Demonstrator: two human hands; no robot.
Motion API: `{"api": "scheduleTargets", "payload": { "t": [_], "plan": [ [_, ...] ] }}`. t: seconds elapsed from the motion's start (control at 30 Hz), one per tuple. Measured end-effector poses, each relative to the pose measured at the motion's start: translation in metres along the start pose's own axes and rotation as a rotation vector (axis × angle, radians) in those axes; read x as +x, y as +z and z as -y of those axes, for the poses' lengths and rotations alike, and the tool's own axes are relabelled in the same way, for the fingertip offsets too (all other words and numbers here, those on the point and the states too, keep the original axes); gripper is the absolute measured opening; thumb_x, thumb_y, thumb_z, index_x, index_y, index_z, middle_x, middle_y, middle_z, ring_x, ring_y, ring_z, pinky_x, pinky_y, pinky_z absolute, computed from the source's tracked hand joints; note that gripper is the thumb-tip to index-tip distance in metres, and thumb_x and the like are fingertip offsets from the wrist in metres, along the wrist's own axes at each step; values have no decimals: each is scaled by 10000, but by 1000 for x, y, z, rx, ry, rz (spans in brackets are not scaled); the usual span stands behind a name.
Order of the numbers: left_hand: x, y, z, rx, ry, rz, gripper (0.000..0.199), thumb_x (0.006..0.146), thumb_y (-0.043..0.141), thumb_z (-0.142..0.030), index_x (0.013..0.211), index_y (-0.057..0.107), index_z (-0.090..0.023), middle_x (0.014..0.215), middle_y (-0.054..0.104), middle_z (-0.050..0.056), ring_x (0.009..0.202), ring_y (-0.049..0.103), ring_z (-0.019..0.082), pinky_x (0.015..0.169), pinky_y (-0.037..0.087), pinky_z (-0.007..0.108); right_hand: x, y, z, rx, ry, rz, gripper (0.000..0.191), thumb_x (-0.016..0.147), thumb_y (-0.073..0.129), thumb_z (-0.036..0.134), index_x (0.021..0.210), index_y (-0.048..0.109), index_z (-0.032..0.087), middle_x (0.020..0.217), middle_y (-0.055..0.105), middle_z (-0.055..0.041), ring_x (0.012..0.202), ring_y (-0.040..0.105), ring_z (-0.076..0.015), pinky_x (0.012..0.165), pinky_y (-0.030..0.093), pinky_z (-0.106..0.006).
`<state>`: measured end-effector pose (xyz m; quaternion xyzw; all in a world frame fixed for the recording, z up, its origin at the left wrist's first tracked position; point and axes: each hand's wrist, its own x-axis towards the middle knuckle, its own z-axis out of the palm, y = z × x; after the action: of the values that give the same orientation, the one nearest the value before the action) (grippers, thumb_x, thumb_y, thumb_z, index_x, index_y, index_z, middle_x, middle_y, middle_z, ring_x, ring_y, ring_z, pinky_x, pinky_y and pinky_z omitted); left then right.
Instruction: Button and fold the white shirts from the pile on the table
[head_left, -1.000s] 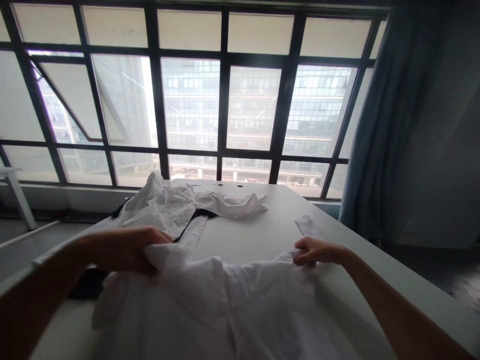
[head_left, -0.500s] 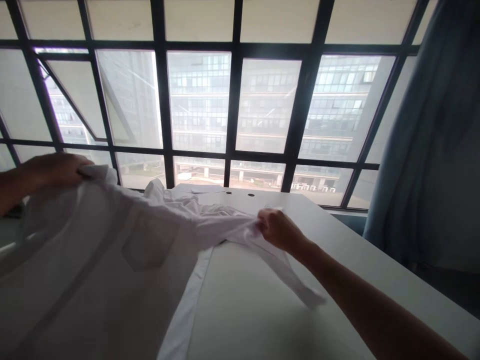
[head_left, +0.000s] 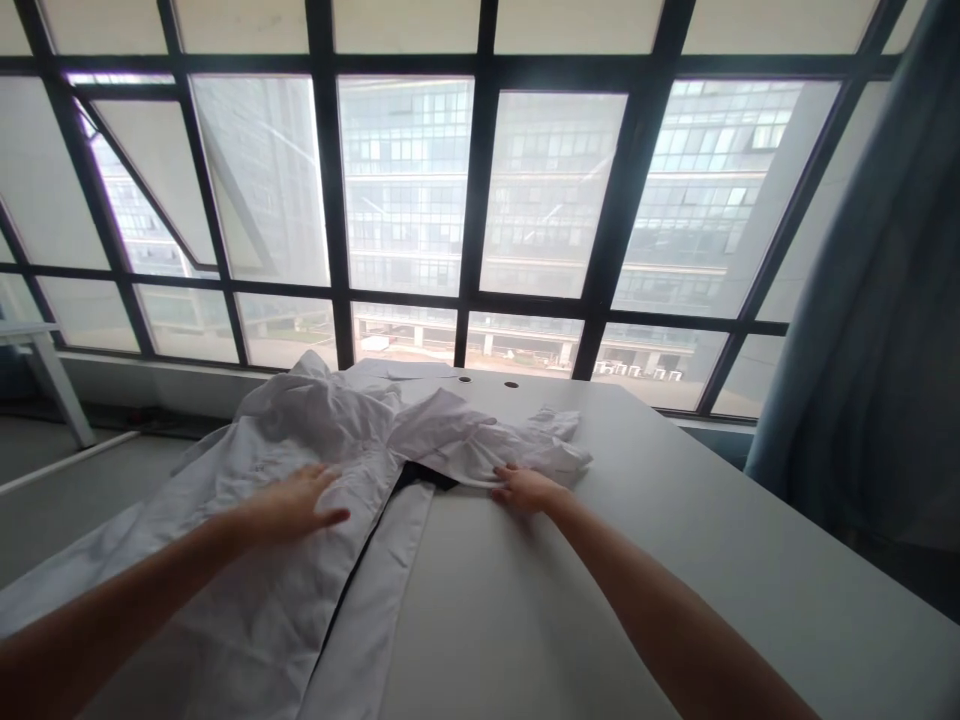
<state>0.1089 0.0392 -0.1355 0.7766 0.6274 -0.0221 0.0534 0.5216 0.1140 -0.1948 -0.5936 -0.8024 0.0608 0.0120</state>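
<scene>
A white coat [head_left: 292, 430] lies rumpled across the white table, its long body running toward me on the left. One sleeve [head_left: 487, 445] stretches to the right, creased and bunched at the end. Over the coat's body is my left hand [head_left: 296, 503], slightly blurred, fingers spread and holding nothing; whether it touches the cloth I cannot tell. My right hand [head_left: 525, 490] rests at the lower edge of the sleeve with its fingers apart. Something black [head_left: 424, 475] shows under the coat where the body and sleeve meet, beside a straight white strip of cloth [head_left: 382, 600].
The white table [head_left: 600, 560] has two dark round holes near its far edge. Behind it stands a large black-framed window [head_left: 465, 200]. A blue-grey curtain [head_left: 862, 350] hangs at the right. At the far left is another white table's leg [head_left: 64, 390].
My left hand has let go of the lifted coat and come down to the right over it. The coat now lies lower and flatter. My right hand has loosened from the sleeve and lowered slightly.
</scene>
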Motion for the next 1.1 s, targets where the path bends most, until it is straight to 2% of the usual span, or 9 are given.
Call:
{"api": "scheduleTargets", "payload": {
  "t": [0.07, 0.13, 0.23, 0.33, 0.47, 0.57, 0.7, 0.87, 1.1],
  "plan": [
    [-28, 19, -11, -27, -1, 134, 864, 816, 544, -648, 1540, 354, -216, 1613, 255, 132, 1491, 218, 332, 1159, 241, 564, 4, 5, -16, 15, -7, 24, 562, 955, 475, 427, 1455, 502, 172, 1510, 459, -152, 1384, 431, -320, 1142, 345, -431],
    [-49, 33, -13, -39, -9, 166, 893, 789, 572, -662, 1551, 322, -268, 1629, 189, 109, 1502, 158, 348, 1148, 201, 629, 15, 6, -30, 51, -7, 7, 534, 974, 424, 366, 1462, 491, 157, 1552, 401, -139, 1442, 344, -292, 1189, 266, -412],
    [-62, 55, -5, -56, 38, 43, 808, 842, 528, -655, 1542, 342, -298, 1617, 224, 104, 1496, 168, 362, 1147, 163, 654, 38, 11, -40, 93, 78, -80, 522, 987, 373, 307, 1476, 467, 152, 1582, 345, -136, 1466, 291, -281, 1211, 193, -446],
    [-60, 77, 5, -49, 90, -111, 724, 888, 473, -655, 1521, 389, -313, 1598, 288, 89, 1480, 231, 367, 1163, 156, 630, 55, 17, -37, 84, 158, -178, 527, 1006, 311, 307, 1487, 440, 132, 1578, 349, -152, 1464, 291, -277, 1205, 172, -478],
    [-56, 90, 11, -36, 110, -169, 713, 889, 460, -679, 1506, 416, -326, 1591, 315, 70, 1470, 264, 366, 1171, 158, 608, 47, 19, -17, 25, 305, -327, 573, 1004, 295, 278, 1528, 323, 49, 1555, 349, -233, 1463, 293, -289, 1184, 198, -478],
    [-57, 89, 10, -38, 103, -167, 712, 896, 442, -676, 1508, 415, -313, 1599, 299, 72, 1476, 249, 360, 1171, 134, 606, 15, 20, 5, -63, 324, -368, 598, 982, 314, 224, 1558, 260, 73, 1577, 307, -230, 1469, 277, -301, 1168, 218, -504],
    [-62, 85, 6, -26, 81, -153, 710, 902, 410, -673, 1512, 409, -309, 1601, 304, 69, 1481, 242, 342, 1174, 130, 586, -53, 27, 31, -109, 199, -296, 599, 978, 371, 277, 1550, 296, 112, 1604, 275, -182, 1476, 257, -291, 1177, 205, -474],
    [-68, 76, -5, -30, 43, -150, 719, 884, 410, -661, 1496, 438, -284, 1597, 317, 81, 1482, 241, 338, 1170, 142, 588, -136, 26, 43, -70, 103, -202, 502, 1019, 289, 330, 1406, 512, 99, 1461, 479, -224, 1359, 435, -305, 1100, 331, -444],
    [-69, 65, -19, -46, -9, -149, 680, 892, 427, -587, 1465, 482, -225, 1575, 352, 135, 1455, 292, 364, 1130, 191, 645, -200, 18, 52, -26, 125, -221, 451, 1013, 334, 310, 1375, 548, 148, 1460, 499, -181, 1357, 439, -286, 1086, 359, -433]
  ]
}}
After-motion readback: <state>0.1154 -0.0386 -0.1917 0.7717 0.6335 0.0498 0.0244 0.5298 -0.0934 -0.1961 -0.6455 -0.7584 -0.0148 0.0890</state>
